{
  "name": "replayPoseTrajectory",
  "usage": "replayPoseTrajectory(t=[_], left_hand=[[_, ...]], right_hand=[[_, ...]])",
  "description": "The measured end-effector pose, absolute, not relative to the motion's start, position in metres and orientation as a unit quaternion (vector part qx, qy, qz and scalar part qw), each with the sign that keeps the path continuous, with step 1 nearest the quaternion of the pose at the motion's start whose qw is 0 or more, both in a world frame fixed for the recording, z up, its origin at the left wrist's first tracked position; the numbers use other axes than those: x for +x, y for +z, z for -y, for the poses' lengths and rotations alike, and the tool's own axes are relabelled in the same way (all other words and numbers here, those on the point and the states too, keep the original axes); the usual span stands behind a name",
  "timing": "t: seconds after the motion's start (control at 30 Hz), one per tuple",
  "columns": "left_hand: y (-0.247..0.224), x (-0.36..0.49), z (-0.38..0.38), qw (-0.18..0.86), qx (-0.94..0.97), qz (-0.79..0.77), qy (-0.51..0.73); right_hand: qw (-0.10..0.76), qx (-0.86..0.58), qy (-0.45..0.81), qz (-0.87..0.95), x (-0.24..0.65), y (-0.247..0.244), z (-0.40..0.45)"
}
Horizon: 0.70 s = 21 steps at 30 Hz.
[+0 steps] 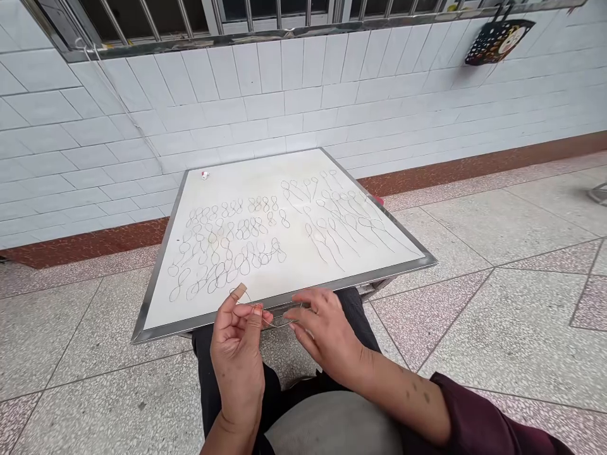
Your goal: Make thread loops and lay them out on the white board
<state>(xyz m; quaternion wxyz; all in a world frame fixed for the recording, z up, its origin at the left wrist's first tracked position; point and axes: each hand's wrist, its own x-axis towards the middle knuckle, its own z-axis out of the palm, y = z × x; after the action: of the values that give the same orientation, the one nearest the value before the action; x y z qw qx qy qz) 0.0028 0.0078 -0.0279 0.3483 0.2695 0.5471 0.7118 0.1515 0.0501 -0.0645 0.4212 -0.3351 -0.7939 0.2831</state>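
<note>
Pinching thin wire (279, 325) between closed left fingers (257, 316), with right fingers (308, 317) half-curled at its curve, grip unclear. Seemingly mid-shaping; calls next for steady, light tension.

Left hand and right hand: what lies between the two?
A thin, curved wire-like strand spans from the left hand to the fingers of the right hand. The head view shows it.

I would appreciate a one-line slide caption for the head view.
Two bare hands hold a thin wire loop beside a white table bearing rows of looped wires.
</note>
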Motion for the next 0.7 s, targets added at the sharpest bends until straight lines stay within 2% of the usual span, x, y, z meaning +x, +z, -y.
replayPoseTrajectory(t=[0.07, 0.17, 0.47, 0.6, 0.7], left_hand=[[-0.030, 0.004, -0.007, 0.339, 0.285, -0.563, 0.698], [-0.033, 0.007, -0.007, 0.331, 0.296, -0.575, 0.687], [-0.030, 0.008, -0.007, 0.342, 0.297, -0.567, 0.688], [-0.029, 0.008, -0.007, 0.359, 0.294, -0.553, 0.692], [-0.027, 0.008, -0.007, 0.360, 0.292, -0.549, 0.696]], right_hand=[[0.423, -0.308, 0.126, 0.843, 0.151, -0.058, -0.050], [0.398, -0.252, 0.061, 0.880, 0.147, -0.056, -0.049], [0.335, -0.244, 0.087, 0.906, 0.139, -0.070, -0.049], [0.336, -0.235, 0.086, 0.908, 0.136, -0.077, -0.046], [0.354, -0.259, 0.157, 0.885, 0.135, -0.081, -0.041]])
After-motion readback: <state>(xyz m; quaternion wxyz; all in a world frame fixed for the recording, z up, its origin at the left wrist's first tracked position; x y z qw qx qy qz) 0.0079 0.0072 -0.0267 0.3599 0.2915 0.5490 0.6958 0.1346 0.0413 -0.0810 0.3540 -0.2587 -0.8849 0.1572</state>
